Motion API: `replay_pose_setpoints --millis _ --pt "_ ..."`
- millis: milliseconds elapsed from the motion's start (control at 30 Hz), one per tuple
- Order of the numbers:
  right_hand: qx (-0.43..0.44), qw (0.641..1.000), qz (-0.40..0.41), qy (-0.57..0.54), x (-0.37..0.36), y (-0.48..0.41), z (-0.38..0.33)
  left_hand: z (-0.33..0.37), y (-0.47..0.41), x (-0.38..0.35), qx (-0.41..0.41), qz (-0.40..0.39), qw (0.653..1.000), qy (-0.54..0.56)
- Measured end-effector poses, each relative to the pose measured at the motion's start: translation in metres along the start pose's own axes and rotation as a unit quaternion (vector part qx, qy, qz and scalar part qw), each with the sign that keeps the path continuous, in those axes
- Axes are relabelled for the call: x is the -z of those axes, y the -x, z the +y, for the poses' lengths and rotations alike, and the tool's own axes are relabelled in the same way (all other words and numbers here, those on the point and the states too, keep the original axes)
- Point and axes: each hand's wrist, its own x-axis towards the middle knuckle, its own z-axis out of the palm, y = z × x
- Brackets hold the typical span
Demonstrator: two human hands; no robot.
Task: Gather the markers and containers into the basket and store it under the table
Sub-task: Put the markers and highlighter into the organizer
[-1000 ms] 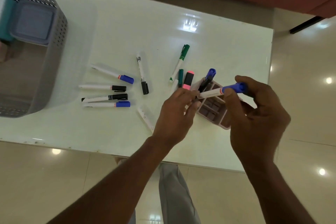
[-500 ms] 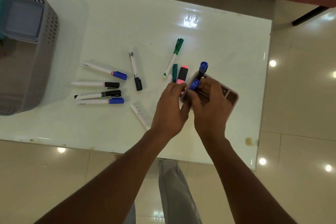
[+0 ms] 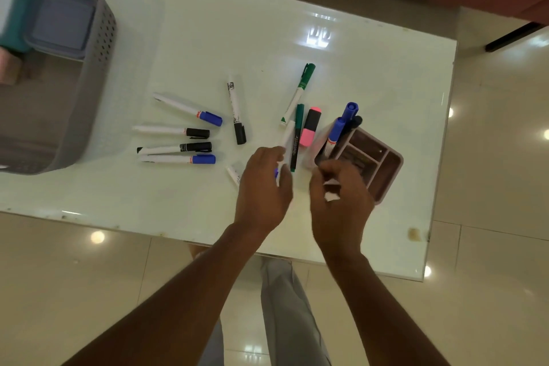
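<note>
Two blue-capped markers [image 3: 337, 134] stand upright in the left corner compartment of the pink organizer [image 3: 383, 171], which sits at the right of the table [image 3: 208, 24]. The left hand [image 3: 261, 187] grips a white-barrelled marker [image 3: 287, 137] just left of the organizer, fingers curled round its lower end. The right hand [image 3: 341, 205] is at the organizer's near edge, fingers curled; blur prevents telling whether it holds anything. A pink highlighter [image 3: 310, 128] and a green-capped marker [image 3: 300, 89] lie beside the organizer. Further markers [image 3: 177, 159] lie loose mid-table. The grey basket [image 3: 98, 74] sits at the table's left end, with containers [image 3: 62, 21] inside.
</note>
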Motion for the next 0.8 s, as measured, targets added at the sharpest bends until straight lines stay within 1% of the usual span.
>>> replay_pose_setpoints --millis 33,67,133,200,233,300,367,400,533,600,667,800 --pt "0.002 1.0 -0.031 0.0 -0.004 0.007 -0.004 -0.007 0.003 0.004 0.015 0.016 1.0 -0.005" --pt "-0.014 0.997 -0.074 0.006 -0.009 0.014 -0.007 -0.014 0.005 0.007 0.033 0.028 0.999 -0.015" --pt "-0.085 0.979 -0.179 0.037 -0.025 0.026 -0.008 -0.029 0.009 0.013 0.064 0.049 0.996 -0.029" --pt "-0.152 0.953 -0.246 0.087 -0.042 0.036 -0.005 -0.042 0.012 0.019 0.092 0.073 0.992 -0.037" --pt "-0.181 0.944 -0.257 0.102 -0.049 0.037 -0.004 -0.047 0.012 0.021 0.109 0.08 0.99 -0.043" --pt "-0.229 0.935 -0.245 0.113 -0.059 0.037 -0.004 -0.056 0.012 0.024 0.133 0.079 0.986 -0.061" --pt "-0.252 0.931 -0.235 0.121 -0.067 0.039 -0.004 -0.063 0.013 0.025 0.138 0.066 0.985 -0.083" --pt "-0.244 0.929 -0.246 0.13 -0.07 0.042 -0.004 -0.064 0.014 0.026 0.139 0.063 0.984 -0.087" --pt "-0.154 0.917 -0.315 0.189 -0.079 0.061 0.002 -0.063 0.011 0.024 0.15 0.062 0.985 -0.053" --pt "-0.145 0.914 -0.328 0.192 -0.076 0.062 0.003 -0.06 0.007 0.023 0.163 0.053 0.984 -0.054" --pt "-0.146 0.928 -0.309 0.15 -0.066 0.056 -0.002 -0.058 0.004 0.024 0.155 0.054 0.985 -0.051" --pt "-0.097 0.972 -0.215 0.022 -0.022 0.031 -0.021 -0.041 0.003 0.029 0.111 0.093 0.989 -0.018"
